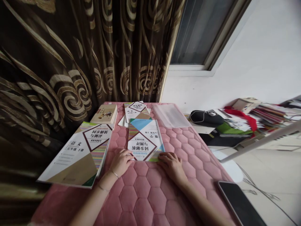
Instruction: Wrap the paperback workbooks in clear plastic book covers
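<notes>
A workbook [145, 138] with a blue, white and striped cover lies flat in the middle of a pink quilted pad [150, 194]. My left hand [121, 162] rests at its near left corner, fingers curled onto the cover edge. My right hand [171, 164] lies at the near right corner, fingers bent and touching the book's edge. A bracelet sits on my left wrist. Whether either hand grips the book or only presses on it is unclear.
A second larger workbook [78, 153] lies at the left, overhanging the pad. Behind are a tan book [104, 114], another workbook [136, 110] and a clear plastic sleeve [169, 115]. A dark phone [240, 204] lies at the right. Cluttered books [265, 116] and a brown curtain [70, 62] surround.
</notes>
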### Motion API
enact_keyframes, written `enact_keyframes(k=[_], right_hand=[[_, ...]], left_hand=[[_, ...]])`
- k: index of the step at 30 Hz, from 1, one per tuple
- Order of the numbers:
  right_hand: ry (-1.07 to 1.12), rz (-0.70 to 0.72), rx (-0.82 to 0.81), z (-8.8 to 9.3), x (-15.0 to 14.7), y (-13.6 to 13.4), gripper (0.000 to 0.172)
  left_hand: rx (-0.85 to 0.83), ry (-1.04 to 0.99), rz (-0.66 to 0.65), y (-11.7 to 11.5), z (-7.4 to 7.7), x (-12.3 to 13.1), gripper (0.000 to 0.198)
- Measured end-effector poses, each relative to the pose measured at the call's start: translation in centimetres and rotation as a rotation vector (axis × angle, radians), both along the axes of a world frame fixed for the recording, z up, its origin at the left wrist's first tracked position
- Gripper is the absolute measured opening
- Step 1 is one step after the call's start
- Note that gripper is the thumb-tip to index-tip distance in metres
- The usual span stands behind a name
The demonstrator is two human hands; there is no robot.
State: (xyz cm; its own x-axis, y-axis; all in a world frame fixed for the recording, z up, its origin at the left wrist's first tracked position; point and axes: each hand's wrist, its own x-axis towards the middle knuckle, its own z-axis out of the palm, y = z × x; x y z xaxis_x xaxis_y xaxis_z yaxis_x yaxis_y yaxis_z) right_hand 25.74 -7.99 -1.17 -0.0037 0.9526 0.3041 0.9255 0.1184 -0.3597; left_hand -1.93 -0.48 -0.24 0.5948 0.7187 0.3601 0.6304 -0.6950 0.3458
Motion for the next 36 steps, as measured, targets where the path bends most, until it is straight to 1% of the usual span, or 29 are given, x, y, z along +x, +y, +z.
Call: enact_keyframes(k=[2,4,9,14,18,21,24,27,29,32,36], right_hand=[[0.006,-0.030,-0.016,-0.1,1.4,-0.4,0.027],[0.006,-0.030,-0.032,0.0,2.2,-0.6,0.029],[-0.006,-0.043,-0.050,-0.1,2.4,-0.6,0.030],[-0.020,-0.050,-0.049,-0.6,2.5,-0.5,0.028],[-0.016,-0.055,-0.038,-0.5,2.5,-0.6,0.027],[-0.035,-0.042,-0.006,-0.1,1.2,-0.7,0.024],[-0.074,0.047,0.051,0.4,-1.5,-0.2,0.024],[-0.096,0.118,0.087,0.8,-4.2,0.7,0.022],[-0.105,0.137,0.081,0.9,-5.4,1.3,0.020],[-0.116,0.153,0.065,0.9,-5.8,1.8,0.017],[-0.111,0.136,0.052,0.6,-4.8,1.5,0.018]], left_hand=[[0.015,-0.029,0.020,0.0,-0.2,-1.1,0.021],[0.002,-0.081,0.020,0.2,-0.5,-1.9,0.022],[-0.038,-0.154,0.014,0.6,-1.0,-2.4,0.026],[-0.017,-0.135,0.011,0.2,-0.8,-2.3,0.026],[0.022,-0.094,0.026,-0.4,0.0,-1.9,0.019],[0.025,-0.035,0.026,-0.9,0.9,-0.5,0.007],[0.006,0.027,-0.019,-1.3,1.6,1.7,0.011],[0.022,0.092,-0.048,-1.4,1.6,3.7,0.009],[0.035,0.136,-0.043,-1.3,1.4,4.4,0.007],[0.045,0.161,-0.032,-1.1,1.2,4.5,0.008],[0.058,0.144,-0.040,-1.0,1.2,3.3,0.006]])
